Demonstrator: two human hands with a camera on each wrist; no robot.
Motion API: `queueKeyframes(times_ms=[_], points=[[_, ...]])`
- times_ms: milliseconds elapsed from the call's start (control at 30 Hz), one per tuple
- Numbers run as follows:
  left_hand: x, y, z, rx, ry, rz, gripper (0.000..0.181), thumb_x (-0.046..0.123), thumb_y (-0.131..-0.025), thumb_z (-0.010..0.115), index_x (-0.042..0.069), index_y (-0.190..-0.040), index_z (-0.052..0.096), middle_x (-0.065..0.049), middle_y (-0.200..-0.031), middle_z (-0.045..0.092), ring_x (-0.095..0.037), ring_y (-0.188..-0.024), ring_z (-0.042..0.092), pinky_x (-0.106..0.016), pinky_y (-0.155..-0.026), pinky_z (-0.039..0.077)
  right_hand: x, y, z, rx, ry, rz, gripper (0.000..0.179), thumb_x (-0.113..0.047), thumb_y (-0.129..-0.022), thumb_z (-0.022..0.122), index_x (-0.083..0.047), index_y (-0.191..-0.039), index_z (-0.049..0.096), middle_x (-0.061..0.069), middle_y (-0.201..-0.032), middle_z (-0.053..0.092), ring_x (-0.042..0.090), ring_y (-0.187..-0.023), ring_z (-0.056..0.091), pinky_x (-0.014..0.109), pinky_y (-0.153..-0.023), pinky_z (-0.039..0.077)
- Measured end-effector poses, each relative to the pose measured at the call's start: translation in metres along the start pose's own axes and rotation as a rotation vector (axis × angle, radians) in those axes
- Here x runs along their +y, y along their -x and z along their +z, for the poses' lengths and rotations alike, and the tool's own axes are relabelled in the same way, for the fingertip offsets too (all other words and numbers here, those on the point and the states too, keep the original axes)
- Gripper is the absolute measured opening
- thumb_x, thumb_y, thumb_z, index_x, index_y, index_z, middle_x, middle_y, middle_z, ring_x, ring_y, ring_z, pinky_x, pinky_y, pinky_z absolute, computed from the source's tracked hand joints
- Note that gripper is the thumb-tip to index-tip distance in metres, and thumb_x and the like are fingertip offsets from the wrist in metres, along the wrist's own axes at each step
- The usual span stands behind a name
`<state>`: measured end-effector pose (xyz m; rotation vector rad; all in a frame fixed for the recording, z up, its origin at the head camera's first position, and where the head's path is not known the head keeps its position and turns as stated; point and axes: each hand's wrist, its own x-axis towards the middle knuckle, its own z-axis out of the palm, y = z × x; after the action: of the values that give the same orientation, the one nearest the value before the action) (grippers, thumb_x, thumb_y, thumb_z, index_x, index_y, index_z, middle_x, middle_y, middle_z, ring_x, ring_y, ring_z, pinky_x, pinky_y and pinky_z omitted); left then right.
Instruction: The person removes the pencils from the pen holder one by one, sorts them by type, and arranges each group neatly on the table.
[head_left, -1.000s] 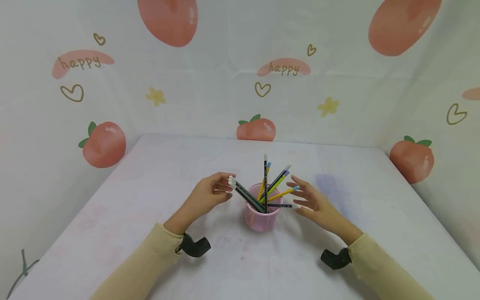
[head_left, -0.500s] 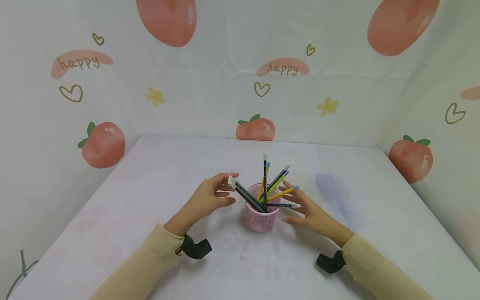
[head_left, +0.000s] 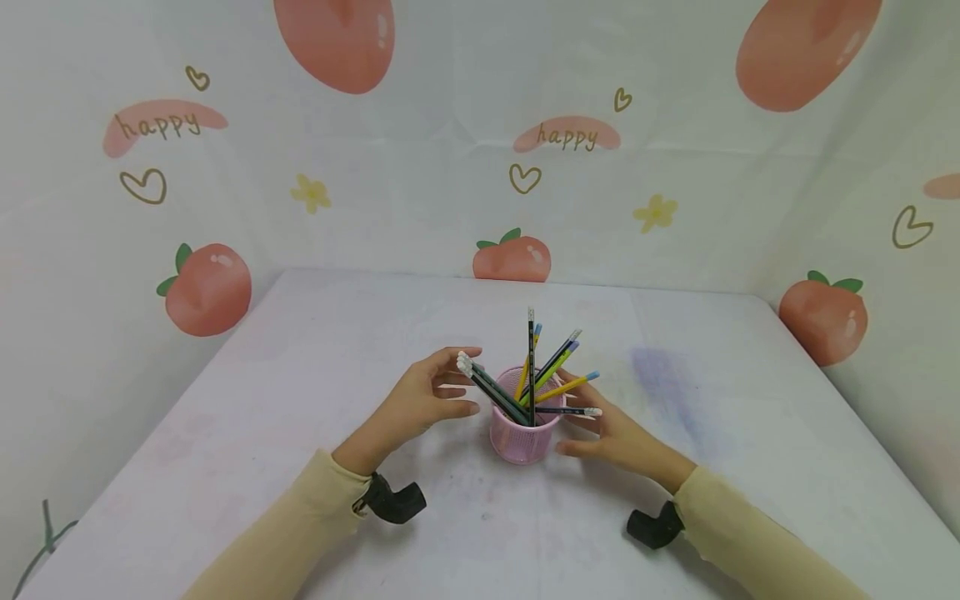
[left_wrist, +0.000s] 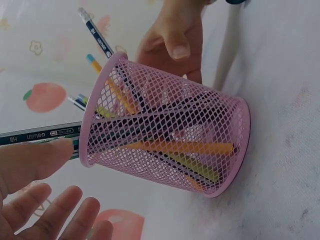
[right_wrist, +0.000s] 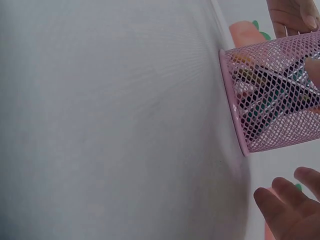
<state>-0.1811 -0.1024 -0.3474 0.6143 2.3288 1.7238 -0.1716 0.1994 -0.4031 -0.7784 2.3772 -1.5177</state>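
A pink mesh pencil cup (head_left: pixel 522 444) stands upright on the white table, filled with several pencils. A bunch of dark green pencils (head_left: pixel 491 389) with white ends leans left out of it. One black pencil (head_left: pixel 531 354) rises almost straight, while a yellow pencil (head_left: pixel 568 387) and another black pencil (head_left: pixel 566 411) lean right. My left hand (head_left: pixel 418 402) is left of the cup, fingers spread and relaxed, thumb near the rim. On the cup's other side my right hand (head_left: pixel 618 435) has its fingers apart beside the mesh wall (right_wrist: pixel 280 95), partly hidden behind the leaning pencils.
A white tabletop (head_left: pixel 247 433) with faint purple stains surrounds the cup. Behind it hangs a white cloth (head_left: pixel 420 217) printed with peaches and lettering. Black camera mounts (head_left: pixel 393 500) are worn at the wrists, below the hands.
My right hand has moved left and closer to the cup, its fingers now beside the rim. My left hand has shifted slightly right. The cup and pencils stay in place.
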Motion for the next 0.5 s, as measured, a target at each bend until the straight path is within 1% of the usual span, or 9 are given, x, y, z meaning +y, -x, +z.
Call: queueKeyframes(times_ms=[167,233,400,500], points=[[-0.0005,-0.0002,0.0015,0.001,0.012,0.002,0.068,-0.002,-0.077,0.078,0.008,-0.138,0.05,-0.016,-0.12,0.06,-0.034,-0.114,0.061,-0.042,-0.096,0.053,0.0024,-0.0036,0.0024,-0.02,-0.003,0.054,0.099,-0.017,-0.08,0.08,-0.013,-0.155,0.016,0.011,-0.159,0.02,0.04,-0.138,0.034,0.049,-0.109,0.038],[-0.0016,-0.0009,0.002,0.0,0.017,0.006,0.068,-0.001,-0.077,0.078,0.008,-0.138,0.05,-0.016,-0.119,0.06,-0.031,-0.113,0.061,-0.041,-0.096,0.053,0.0028,-0.0049,0.0033,-0.026,-0.007,0.051,0.096,-0.015,-0.079,0.08,-0.01,-0.154,0.019,0.012,-0.159,0.019,0.04,-0.139,0.033,0.047,-0.109,0.038],[-0.0025,-0.0021,0.0033,-0.008,0.043,0.01,0.068,-0.002,-0.077,0.078,0.007,-0.138,0.05,-0.016,-0.117,0.062,-0.028,-0.111,0.063,-0.039,-0.096,0.053,0.0017,-0.0075,0.0048,-0.031,-0.015,0.027,0.087,-0.014,-0.078,0.081,-0.005,-0.148,0.03,0.016,-0.158,0.021,0.04,-0.14,0.031,0.044,-0.108,0.04],[-0.0015,-0.002,0.0043,-0.006,0.055,0.004,0.067,-0.002,-0.077,0.078,0.007,-0.137,0.051,-0.016,-0.119,0.062,-0.03,-0.11,0.063,-0.04,-0.096,0.053,0.0011,-0.009,0.0055,-0.038,-0.012,0.033,0.086,-0.015,-0.079,0.08,-0.003,-0.148,0.029,0.019,-0.157,0.023,0.041,-0.139,0.031,0.044,-0.108,0.04]])
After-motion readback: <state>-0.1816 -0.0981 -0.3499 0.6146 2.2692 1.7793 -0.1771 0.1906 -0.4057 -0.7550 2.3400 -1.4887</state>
